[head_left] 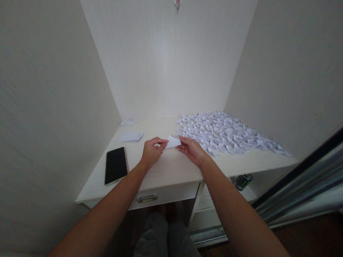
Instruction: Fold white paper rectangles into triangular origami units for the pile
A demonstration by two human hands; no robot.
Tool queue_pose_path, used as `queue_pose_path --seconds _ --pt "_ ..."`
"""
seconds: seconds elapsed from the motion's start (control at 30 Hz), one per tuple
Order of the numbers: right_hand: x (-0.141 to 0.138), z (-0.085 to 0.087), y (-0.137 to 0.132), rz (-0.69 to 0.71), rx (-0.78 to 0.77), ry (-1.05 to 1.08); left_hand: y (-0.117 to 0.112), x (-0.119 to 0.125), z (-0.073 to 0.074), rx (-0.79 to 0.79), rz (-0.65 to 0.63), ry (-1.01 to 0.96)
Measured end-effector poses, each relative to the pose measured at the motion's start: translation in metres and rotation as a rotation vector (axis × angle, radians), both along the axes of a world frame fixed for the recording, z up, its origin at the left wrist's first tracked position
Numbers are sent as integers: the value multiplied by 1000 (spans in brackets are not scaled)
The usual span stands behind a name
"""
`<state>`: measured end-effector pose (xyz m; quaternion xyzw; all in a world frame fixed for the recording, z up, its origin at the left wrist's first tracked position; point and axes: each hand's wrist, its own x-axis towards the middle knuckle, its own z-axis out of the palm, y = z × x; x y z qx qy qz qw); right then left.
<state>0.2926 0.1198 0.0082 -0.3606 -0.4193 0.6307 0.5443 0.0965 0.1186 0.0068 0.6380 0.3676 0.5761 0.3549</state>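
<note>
Between my two hands is a small white piece of paper, held a little above the desk. My left hand pinches its left end between thumb and fingers. At its right end, my right hand grips the paper with the fingertips. The paper's top edge looks uneven, and its ends are partly hidden by my fingers. Right of my right hand, a wide spread of folded or curled white paper pieces covers the desk. A small stack of flat white paper lies beyond my left hand.
On the white desk, a dark-screened phone lies left of my left forearm. Small paper scraps sit in the back left corner. Below are a drawer handle and a dark can on a shelf. Walls enclose three sides.
</note>
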Motion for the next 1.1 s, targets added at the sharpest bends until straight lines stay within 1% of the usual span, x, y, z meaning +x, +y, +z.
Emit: queue_pose_path --seconds 0.17,0.3,0.47,0.7,0.9,1.1 --pt "0 -3 5 15 -33 27 2 -1 -3 70 8 43" --pt "0 -2 3 21 -14 14 4 -1 -4 116 16 72" --pt "-2 0 -1 16 22 -27 5 -2 -4 165 57 108" --pt "-6 -6 1 -83 117 -108 7 -3 -5 195 84 154" --pt "-6 -13 6 -166 183 -235 5 -5 -1 180 79 176" --pt "-7 -12 4 -232 276 -390 6 -6 -3 74 28 168"
